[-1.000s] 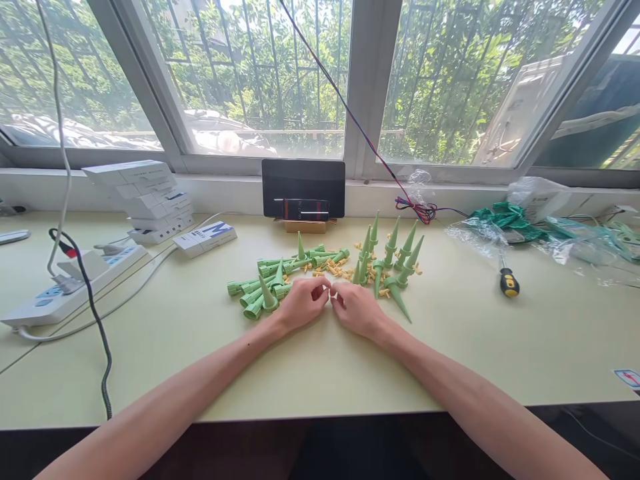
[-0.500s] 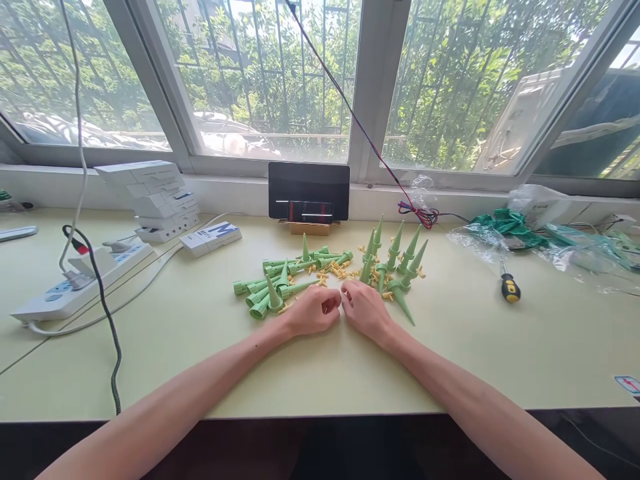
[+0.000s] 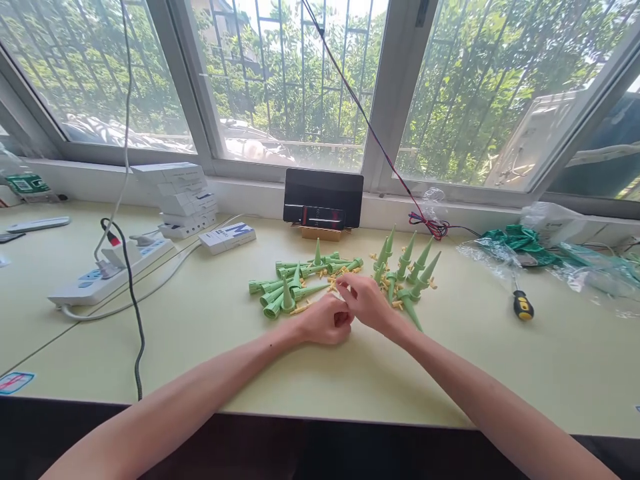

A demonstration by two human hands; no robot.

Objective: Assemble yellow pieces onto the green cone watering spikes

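Several green spikes and tubes (image 3: 273, 300) lie in a pile at the middle of the table, a few cones standing upright. More green spikes (image 3: 423, 267) with yellow pieces attached stand to the right. Small yellow pieces (image 3: 334, 283) are scattered between the two groups. My left hand (image 3: 327, 320) is curled closed just in front of the pile; what it holds, if anything, is hidden. Against its upper side is my right hand (image 3: 366, 303), fingers bent and pinched over the yellow pieces; its fingertips are too small to show anything held.
A tablet (image 3: 323, 193) with a phone (image 3: 323, 218) before it stands at the back. On the left are a white power strip (image 3: 115, 273), stacked boxes (image 3: 187, 200) and cables. A screwdriver (image 3: 523, 307) and plastic bags (image 3: 520, 243) lie at the right.
The view has shifted, moving the table's contents rightward. My right hand has moved up and leftward over my left hand, toward the yellow pieces. My left hand stays curled.
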